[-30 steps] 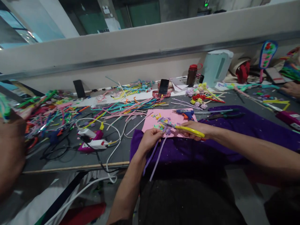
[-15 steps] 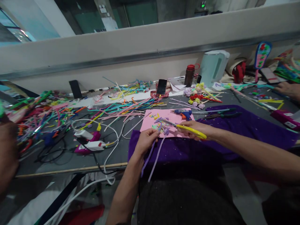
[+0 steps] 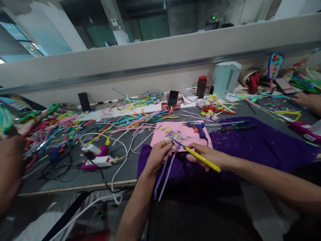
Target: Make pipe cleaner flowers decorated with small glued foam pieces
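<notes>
My left hand (image 3: 160, 153) pinches a lilac pipe cleaner (image 3: 162, 177) near its upper end; the long stem hangs down over the table edge. Beside it hangs a second lilac pipe cleaner (image 3: 167, 174), whose upper end lies by my fingers. My right hand (image 3: 200, 154) is closed round yellow-handled scissors (image 3: 203, 160), their blades pointing left to the tip of the held pipe cleaner. Whether the blades touch it I cannot tell. Under both hands lies a pink sheet (image 3: 158, 131) strewn with small cut pieces (image 3: 184, 137). A blue glue gun (image 3: 200, 128) rests on its right side.
A purple cloth (image 3: 271, 140) covers the table front and right. Pliers (image 3: 237, 127), a phone (image 3: 173, 98), pompom-like flowers (image 3: 209, 108), a bottle (image 3: 201, 87) and a kettle (image 3: 225, 78) lie beyond. Power strips (image 3: 97, 162) with cables sit left. Other people's hands (image 3: 307, 100) show at both sides.
The scissors have swung so the handles point lower, toward me, and my right hand has dropped slightly. My left hand still pinches the pipe cleaner. The whole view has shifted down a little.
</notes>
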